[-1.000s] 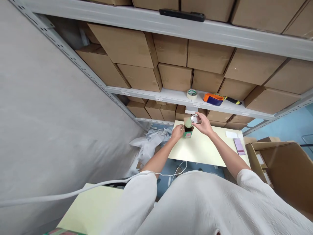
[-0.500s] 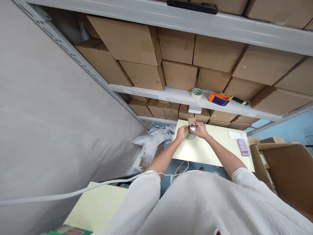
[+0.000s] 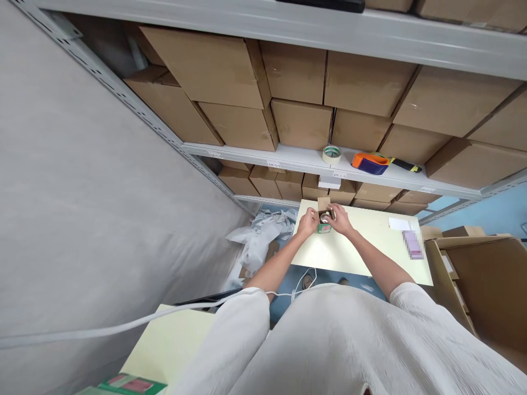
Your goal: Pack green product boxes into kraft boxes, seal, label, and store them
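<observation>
A small green cardboard box (image 3: 324, 228) stands on the pale yellow table, its brown top flap (image 3: 324, 204) raised at the back. Inside its opening sits a shiny, round-topped metal object (image 3: 325, 218); the rest of it is hidden by the box walls. My left hand (image 3: 308, 222) grips the box's left side with its fingers pinched at the edge. At the right rim is my right hand (image 3: 340, 220), its thumb and fingers apart and curved beside the metal object. Whether the thumb still touches the object is hard to make out.
The pale table (image 3: 349, 255) also bears a white paper (image 3: 398, 224) and a purple item (image 3: 412, 244), blurred out. Behind it, shelves hold cartons, a tape roll (image 3: 331, 154) and an orange-blue tool (image 3: 370, 163). A large open carton (image 3: 486, 285) stands right; plastic wrap (image 3: 259, 241) lies left.
The metal object has gone down from above the box into its opening. My right hand has loosened from around it and sits at the box's right rim. My left hand stays at the box.
</observation>
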Tool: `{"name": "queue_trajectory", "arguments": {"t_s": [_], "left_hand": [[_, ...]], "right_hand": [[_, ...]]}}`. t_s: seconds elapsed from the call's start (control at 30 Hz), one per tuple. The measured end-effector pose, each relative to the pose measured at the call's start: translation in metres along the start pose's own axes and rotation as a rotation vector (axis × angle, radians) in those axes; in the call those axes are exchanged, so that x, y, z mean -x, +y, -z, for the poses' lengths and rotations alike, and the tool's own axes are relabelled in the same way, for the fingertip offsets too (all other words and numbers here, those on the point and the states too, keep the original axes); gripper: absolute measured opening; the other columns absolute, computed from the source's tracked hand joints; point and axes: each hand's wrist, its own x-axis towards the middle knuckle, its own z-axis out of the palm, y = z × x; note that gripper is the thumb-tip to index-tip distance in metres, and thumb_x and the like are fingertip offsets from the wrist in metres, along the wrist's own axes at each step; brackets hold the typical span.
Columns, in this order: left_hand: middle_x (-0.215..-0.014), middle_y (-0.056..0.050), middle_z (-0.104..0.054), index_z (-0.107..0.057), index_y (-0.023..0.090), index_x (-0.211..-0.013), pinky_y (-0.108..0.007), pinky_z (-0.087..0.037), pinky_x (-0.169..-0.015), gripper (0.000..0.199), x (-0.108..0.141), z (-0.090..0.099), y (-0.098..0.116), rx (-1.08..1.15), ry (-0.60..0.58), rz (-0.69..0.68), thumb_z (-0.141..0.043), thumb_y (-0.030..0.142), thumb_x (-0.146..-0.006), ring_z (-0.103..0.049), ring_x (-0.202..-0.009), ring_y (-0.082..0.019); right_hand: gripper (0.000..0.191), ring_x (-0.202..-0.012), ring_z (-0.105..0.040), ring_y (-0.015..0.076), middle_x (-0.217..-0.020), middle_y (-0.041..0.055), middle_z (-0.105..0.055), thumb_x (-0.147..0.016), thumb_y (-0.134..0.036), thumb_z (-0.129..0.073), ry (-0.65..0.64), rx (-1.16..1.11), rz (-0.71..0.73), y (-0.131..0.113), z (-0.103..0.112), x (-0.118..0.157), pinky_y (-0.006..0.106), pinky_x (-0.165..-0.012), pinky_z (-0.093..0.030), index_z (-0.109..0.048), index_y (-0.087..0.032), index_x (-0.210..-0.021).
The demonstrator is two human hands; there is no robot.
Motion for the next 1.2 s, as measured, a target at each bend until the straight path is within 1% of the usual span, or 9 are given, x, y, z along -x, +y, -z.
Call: {"name": "queue_trajectory", "arguments": {"t_s": [0.13,0.23,0.3,0.47,0.7,0.8,0.93,1.03,1.2], "left_hand": [[-0.099,-0.002,-0.077,-0.058,0.026,-0.128,-0.031,-0.054,-0.089,0.03,-0.001,0.001,-0.004,0.082,0.072,0.031,-0.06,0.018,-0.099,-0.075,-0.095,-0.021],[-0.105,-0.005,-0.078,-0.063,0.025,-0.115,-0.033,-0.054,-0.093,0.018,-0.006,0.001,-0.007,0.086,0.109,0.052,-0.057,0.019,-0.1,-0.075,-0.098,-0.021],[-0.104,-0.005,-0.078,-0.065,0.024,-0.11,-0.033,-0.055,-0.094,0.013,-0.009,-0.002,-0.007,0.071,0.112,0.068,-0.064,0.023,-0.098,-0.075,-0.1,-0.022],[-0.105,-0.005,-0.078,-0.068,0.022,-0.119,-0.034,-0.056,-0.095,0.03,-0.016,-0.013,-0.006,0.041,0.068,0.109,-0.075,0.023,-0.09,-0.075,-0.097,-0.022],[-0.12,-0.006,-0.072,-0.068,0.021,-0.136,-0.033,-0.059,-0.094,0.061,-0.022,-0.021,-0.006,0.133,0.026,0.064,-0.078,0.012,-0.077,-0.072,-0.087,-0.017],[-0.128,-0.008,-0.069,-0.069,0.02,-0.131,-0.032,-0.059,-0.09,0.056,-0.022,-0.021,-0.005,0.186,0.017,0.03,-0.071,0.007,-0.077,-0.07,-0.082,-0.015],[-0.126,-0.007,-0.069,-0.072,0.019,-0.11,-0.033,-0.059,-0.094,0.038,-0.019,-0.018,-0.003,0.223,0.044,-0.032,-0.059,0.003,-0.079,-0.071,-0.09,-0.016],[-0.128,-0.007,-0.069,-0.072,0.02,-0.106,-0.033,-0.061,-0.094,0.035,-0.015,-0.014,-0.001,0.286,0.016,-0.016,-0.054,0.003,-0.082,-0.074,-0.093,-0.016],[-0.133,-0.008,-0.067,-0.073,0.021,-0.112,-0.032,-0.062,-0.092,0.028,-0.006,-0.008,-0.001,0.255,-0.044,-0.094,-0.066,0.012,-0.086,-0.074,-0.103,-0.018]], "right_hand": [[0.051,-0.105,-0.071,0.027,-0.132,0.0144,-0.071,-0.099,-0.047,-0.052,0.12,-0.261,-0.156,0.016,0.007,0.002,0.047,-0.097,-0.059,-0.062,-0.022,-0.141],[0.041,-0.093,-0.072,0.0246,-0.108,0.0081,-0.077,-0.092,-0.042,-0.057,0.117,-0.314,-0.244,0.024,0.008,0.001,0.045,-0.092,-0.061,-0.068,-0.023,-0.126],[0.039,-0.087,-0.072,0.023,-0.102,0.0057,-0.077,-0.087,-0.04,-0.062,0.094,-0.319,-0.28,0.026,0.005,0.0,0.043,-0.09,-0.062,-0.07,-0.023,-0.121],[0.046,-0.08,-0.071,0.0192,-0.108,0.0055,-0.076,-0.079,-0.033,-0.073,0.007,-0.254,-0.319,0.023,-0.006,-0.002,0.04,-0.086,-0.063,-0.071,-0.021,-0.124],[0.06,-0.08,-0.07,0.0162,-0.13,0.0114,-0.071,-0.08,-0.021,-0.07,-0.067,-0.204,-0.316,0.024,-0.009,-0.004,0.038,-0.086,-0.065,-0.069,-0.018,-0.14],[0.063,-0.08,-0.069,0.0161,-0.132,0.0112,-0.071,-0.079,-0.019,-0.066,-0.085,-0.256,-0.289,0.024,-0.008,-0.003,0.038,-0.084,-0.066,-0.068,-0.019,-0.142],[0.057,-0.095,-0.072,0.0197,-0.134,0.0124,-0.072,-0.08,-0.017,-0.058,-0.064,-0.267,-0.216,0.022,-0.002,-0.002,0.04,-0.09,-0.064,-0.071,-0.02,-0.136],[0.051,-0.101,-0.073,0.0215,-0.135,0.0117,-0.074,-0.083,-0.019,-0.055,-0.078,-0.31,-0.217,0.02,0.005,0.0,0.041,-0.091,-0.064,-0.073,-0.02,-0.13],[0.04,-0.099,-0.074,0.0202,-0.139,0.0118,-0.071,-0.085,-0.027,-0.065,-0.079,-0.367,-0.181,0.016,0.012,0.009,0.042,-0.096,-0.064,-0.075,-0.022,-0.124]]}}
